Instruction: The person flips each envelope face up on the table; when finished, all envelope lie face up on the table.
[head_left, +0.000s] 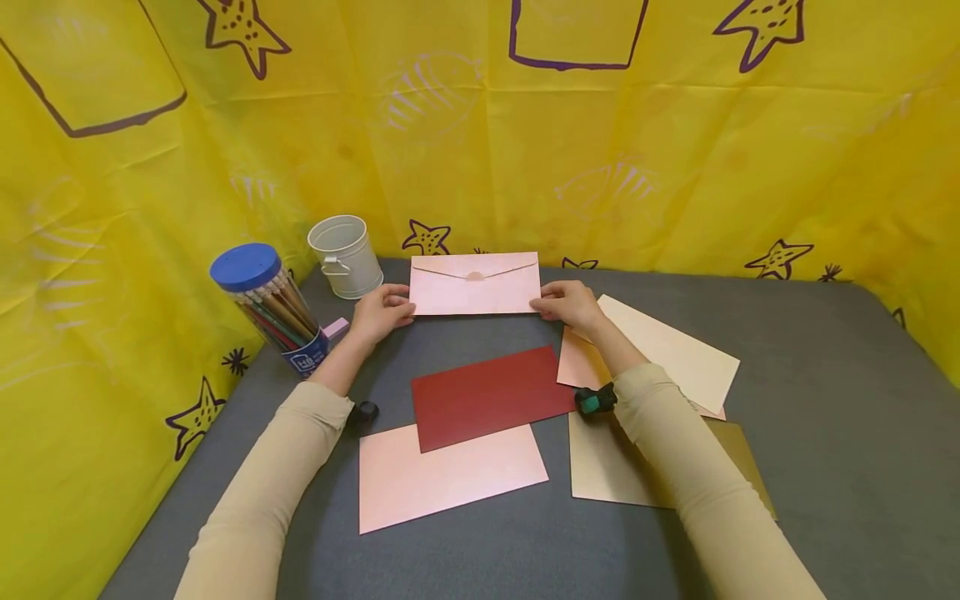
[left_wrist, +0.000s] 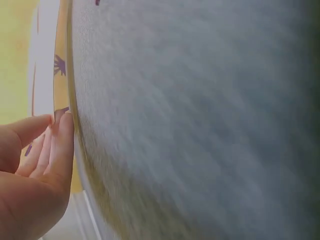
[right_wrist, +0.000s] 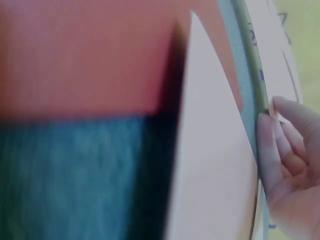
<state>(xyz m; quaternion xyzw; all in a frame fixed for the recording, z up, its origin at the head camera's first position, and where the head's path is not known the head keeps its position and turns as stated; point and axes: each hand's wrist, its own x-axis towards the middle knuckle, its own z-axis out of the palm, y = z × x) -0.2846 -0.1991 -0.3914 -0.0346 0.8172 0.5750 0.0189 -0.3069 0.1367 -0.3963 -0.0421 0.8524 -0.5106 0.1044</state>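
Observation:
A pale pink envelope [head_left: 476, 296] is held up near the back of the table, its pointed flap side facing me. My left hand [head_left: 381, 312] pinches its lower left corner between thumb and fingers. At the lower right corner my right hand [head_left: 567, 302] pinches it the same way. Both wrist views show the thumb on one face and the fingers behind. A dark red envelope [head_left: 491, 398] lies below it on the table, overlapping a light pink envelope [head_left: 450, 479]. Under my right forearm are a cream envelope [head_left: 675, 350] and a gold one [head_left: 738, 454], partly hidden.
To the left stands a clear tub of pencils [head_left: 273, 312] with a blue lid, beside a small pink block [head_left: 335, 328]. A white metal bucket [head_left: 347, 258] is behind them. Yellow patterned cloth [head_left: 480, 150] hangs along the back and left of the grey table [head_left: 825, 400].

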